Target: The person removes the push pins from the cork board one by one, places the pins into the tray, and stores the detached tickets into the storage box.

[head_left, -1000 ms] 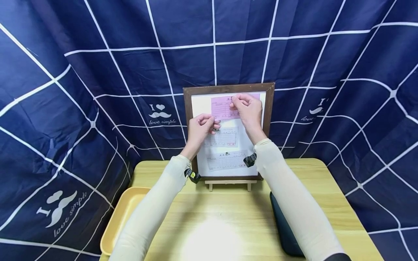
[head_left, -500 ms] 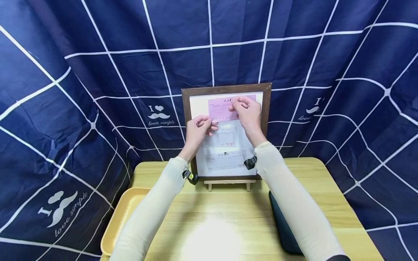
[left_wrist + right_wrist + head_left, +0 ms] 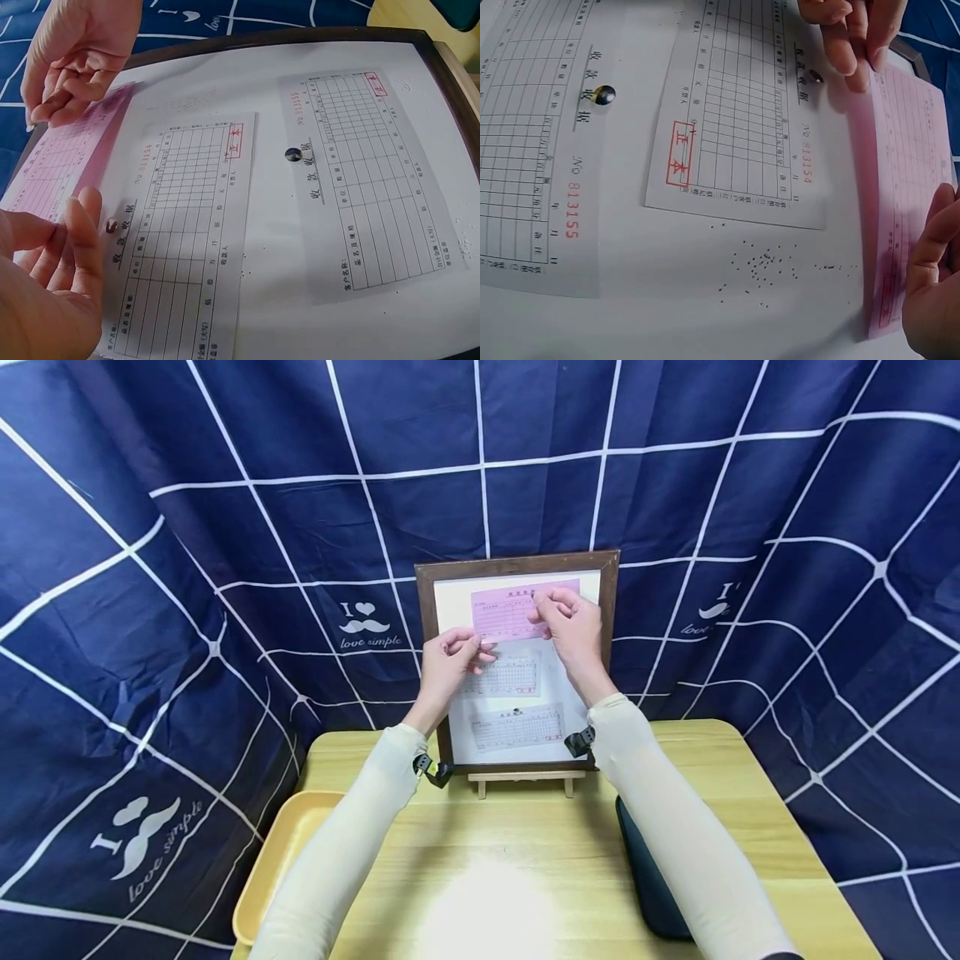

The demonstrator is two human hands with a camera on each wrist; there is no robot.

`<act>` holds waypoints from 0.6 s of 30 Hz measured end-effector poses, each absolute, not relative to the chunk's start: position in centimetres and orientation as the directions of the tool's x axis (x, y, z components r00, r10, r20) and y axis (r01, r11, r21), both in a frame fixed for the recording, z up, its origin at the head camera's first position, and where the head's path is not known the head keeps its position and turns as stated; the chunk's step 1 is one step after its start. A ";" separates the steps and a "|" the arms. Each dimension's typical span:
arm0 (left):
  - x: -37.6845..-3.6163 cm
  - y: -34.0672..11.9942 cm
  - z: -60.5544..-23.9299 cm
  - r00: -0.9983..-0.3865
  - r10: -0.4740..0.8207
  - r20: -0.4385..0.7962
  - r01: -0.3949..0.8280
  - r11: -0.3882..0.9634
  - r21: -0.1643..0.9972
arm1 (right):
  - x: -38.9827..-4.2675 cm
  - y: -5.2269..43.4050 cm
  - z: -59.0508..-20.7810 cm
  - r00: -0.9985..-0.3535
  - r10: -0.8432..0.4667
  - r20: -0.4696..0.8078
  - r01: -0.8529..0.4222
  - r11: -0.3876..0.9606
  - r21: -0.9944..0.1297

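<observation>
Two hands are holding a pink slip [image 3: 504, 612] against the board [image 3: 517, 735] at upper centre, long axis horizontal: our left hand [image 3: 448, 662] pinching its lower edge, our right hand [image 3: 572, 625] gripping its right part.

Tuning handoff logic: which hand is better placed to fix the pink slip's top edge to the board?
Right, probably. The right hand already pinches the pink slip at its top edge, high on the board. The left hand grips its lower left corner, beside the white receipt.
</observation>
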State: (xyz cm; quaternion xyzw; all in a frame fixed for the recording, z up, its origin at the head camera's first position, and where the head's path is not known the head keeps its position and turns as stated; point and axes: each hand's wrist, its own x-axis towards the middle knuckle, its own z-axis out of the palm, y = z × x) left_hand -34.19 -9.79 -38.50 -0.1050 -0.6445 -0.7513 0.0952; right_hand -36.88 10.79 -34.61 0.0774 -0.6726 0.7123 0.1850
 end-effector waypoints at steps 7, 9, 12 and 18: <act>-34.0 -10.3 -38.4 -0.959 -0.001 0.282 0.278 -0.165 0.946 | -36.7 11.2 -35.1 -0.928 0.139 0.346 -0.355 -0.050 -0.934; -34.0 -10.5 -38.3 -0.960 -0.002 0.279 0.276 -0.161 0.948 | -36.6 11.2 -35.3 -0.926 0.138 0.352 -0.361 -0.048 -0.931; -33.8 -10.7 -38.4 -0.960 -0.014 0.279 0.278 -0.152 0.948 | -36.5 11.2 -35.5 -0.923 0.124 0.364 -0.370 -0.031 -0.928; -33.1 -11.2 -38.8 -0.961 -0.021 0.276 0.276 -0.151 0.949 | -35.7 11.3 -36.2 -0.928 0.106 0.357 -0.359 -0.002 -0.933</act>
